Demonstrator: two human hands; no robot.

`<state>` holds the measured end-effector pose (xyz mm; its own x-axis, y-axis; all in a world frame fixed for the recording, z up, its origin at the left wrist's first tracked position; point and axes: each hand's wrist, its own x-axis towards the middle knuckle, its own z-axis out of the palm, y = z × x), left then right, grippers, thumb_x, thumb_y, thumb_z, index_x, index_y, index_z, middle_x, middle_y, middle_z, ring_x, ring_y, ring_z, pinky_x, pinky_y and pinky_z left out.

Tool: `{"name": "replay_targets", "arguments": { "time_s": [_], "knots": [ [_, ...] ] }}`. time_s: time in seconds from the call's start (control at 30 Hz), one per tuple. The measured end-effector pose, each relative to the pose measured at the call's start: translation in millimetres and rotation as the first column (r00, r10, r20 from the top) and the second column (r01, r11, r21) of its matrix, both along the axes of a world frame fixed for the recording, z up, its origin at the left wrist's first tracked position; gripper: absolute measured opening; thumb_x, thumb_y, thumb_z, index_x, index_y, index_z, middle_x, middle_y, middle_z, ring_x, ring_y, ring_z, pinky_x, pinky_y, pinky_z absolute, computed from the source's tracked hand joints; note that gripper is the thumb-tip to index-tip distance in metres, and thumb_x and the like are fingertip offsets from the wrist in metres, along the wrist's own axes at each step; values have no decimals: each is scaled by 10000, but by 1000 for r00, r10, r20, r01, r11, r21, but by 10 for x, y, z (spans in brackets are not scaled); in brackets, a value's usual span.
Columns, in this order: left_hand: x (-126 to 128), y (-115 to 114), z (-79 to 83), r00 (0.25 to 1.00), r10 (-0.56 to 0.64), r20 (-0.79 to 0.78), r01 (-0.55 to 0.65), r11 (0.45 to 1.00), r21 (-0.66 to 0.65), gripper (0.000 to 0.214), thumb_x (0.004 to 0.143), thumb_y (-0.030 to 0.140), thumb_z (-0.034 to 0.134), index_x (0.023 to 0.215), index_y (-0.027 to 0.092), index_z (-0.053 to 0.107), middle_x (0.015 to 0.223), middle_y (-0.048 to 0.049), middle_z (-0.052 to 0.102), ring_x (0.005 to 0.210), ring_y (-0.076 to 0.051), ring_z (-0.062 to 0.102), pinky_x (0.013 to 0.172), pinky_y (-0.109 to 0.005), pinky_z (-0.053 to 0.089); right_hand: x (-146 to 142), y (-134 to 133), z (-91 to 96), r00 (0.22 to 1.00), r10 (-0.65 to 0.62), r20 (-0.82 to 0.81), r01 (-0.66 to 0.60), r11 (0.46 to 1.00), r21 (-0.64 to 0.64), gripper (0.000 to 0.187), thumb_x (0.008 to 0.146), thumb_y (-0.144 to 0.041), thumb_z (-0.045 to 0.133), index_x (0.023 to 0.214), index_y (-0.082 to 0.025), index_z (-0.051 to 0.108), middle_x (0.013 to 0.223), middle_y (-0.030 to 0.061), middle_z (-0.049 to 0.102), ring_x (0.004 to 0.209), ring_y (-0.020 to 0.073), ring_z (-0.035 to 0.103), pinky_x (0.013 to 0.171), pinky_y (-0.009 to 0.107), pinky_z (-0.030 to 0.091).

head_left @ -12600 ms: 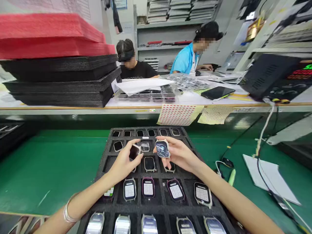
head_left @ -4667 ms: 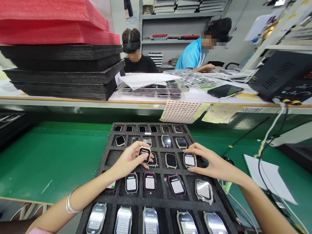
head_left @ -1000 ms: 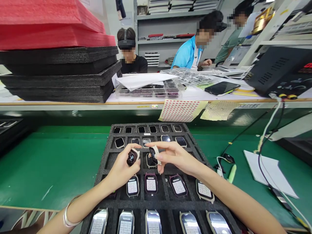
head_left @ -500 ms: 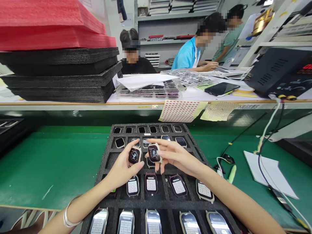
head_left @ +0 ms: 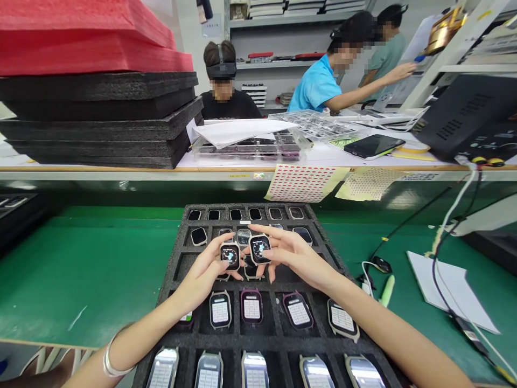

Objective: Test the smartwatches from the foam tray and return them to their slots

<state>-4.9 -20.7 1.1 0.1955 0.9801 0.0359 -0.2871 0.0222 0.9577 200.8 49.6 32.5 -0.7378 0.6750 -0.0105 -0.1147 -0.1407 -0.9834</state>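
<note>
A black foam tray [head_left: 173, 269] with rows of pockets lies in front of me on the green mat, holding several smartwatch bodies. My left hand [head_left: 202, 275] pinches one watch body [head_left: 230, 255] with its lit screen facing me. My right hand [head_left: 293, 256] holds a second watch body [head_left: 259, 248] right beside it, screen also lit. Both are held just above the tray's middle rows. The nearer rows hold watches showing white keypad screens [head_left: 251, 308]; the far rows hold dark-screened ones [head_left: 198, 235].
Black and red foam trays [head_left: 97, 108] are stacked on the shelf at left. Clear plastic trays [head_left: 250, 148], sticker sheets [head_left: 301, 183] and a phone [head_left: 374, 145] lie on that shelf. Cables, a green pen [head_left: 385, 291] and paper [head_left: 452, 283] sit at right. Three people work behind the shelf.
Both watch bodies have been turned so their lit screens face me and brought closer together. A person in the background has stretched an arm out to the right.
</note>
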Motion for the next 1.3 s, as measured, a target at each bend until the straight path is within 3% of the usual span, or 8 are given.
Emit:
{"name": "replay_targets", "arguments": {
  "time_s": [0.53,0.7,0.8,0.9,0.97,1.03,1.17,1.3],
  "knots": [
    [5,0,-5,999,-26,-27,27,999,29,411,853,138,463,1254,227,488,1050,-71,603,957,-220,593,738,-329,549,-8,6,-12,996,-56,69,47,990,135,508,875,-272,627,1331,-126,456,974,115,680,593,151,672,452,204,526],
    [6,21,15,996,89,-9,-89,995,46,482,804,119,533,1268,227,457,1109,-70,597,1006,-224,588,788,-336,547,-5,-33,9,994,32,101,-46,989,138,731,792,-207,713,1414,-193,330,1077,91,636,787,177,679,592,240,569],
    [-12,41,32,989,145,42,-147,988,41,527,774,93,559,1271,225,446,1117,-67,599,1022,-220,584,804,-333,545,56,-48,36,969,83,231,-124,977,171,768,807,-219,686,1440,-206,252,1050,84,645,822,200,677,656,303,583],
    [-37,33,51,991,110,81,-111,994,8,486,796,114,566,1264,200,462,1090,-87,618,1000,-228,598,789,-351,549,210,-37,75,860,-51,507,-187,894,406,620,809,-240,661,1365,-188,392,978,77,654,790,215,660,720,370,567],
    [-51,15,62,992,82,92,-82,997,-4,441,828,151,572,1258,185,477,1066,-103,631,977,-229,610,766,-347,551,347,-5,92,786,-208,582,-246,759,603,517,788,-240,669,1274,-196,500,1083,94,619,944,258,618,863,424,509],
    [-59,-2,69,994,66,92,-66,998,-3,407,850,185,581,1247,179,492,1053,-110,636,959,-225,618,747,-337,553,475,51,87,762,-260,593,-316,650,691,465,774,-251,680,1219,-207,552,1212,97,555,1116,290,527,989,446,414],
    [-58,-6,78,995,64,71,-65,998,12,396,856,234,607,1234,181,503,1032,-106,640,938,-222,625,715,-326,563,612,165,59,743,-193,641,-423,606,673,498,784,-376,687,1240,-210,573,1277,101,499,1177,305,472,1011,446,383],
    [-49,-1,98,997,72,20,-72,997,27,392,850,270,620,1216,171,518,979,-95,647,879,-208,637,645,-292,569,536,158,115,757,-170,631,-445,574,688,522,822,-454,657,1286,-240,549,1297,80,493,1200,294,440,1017,435,365]
  ]
}}
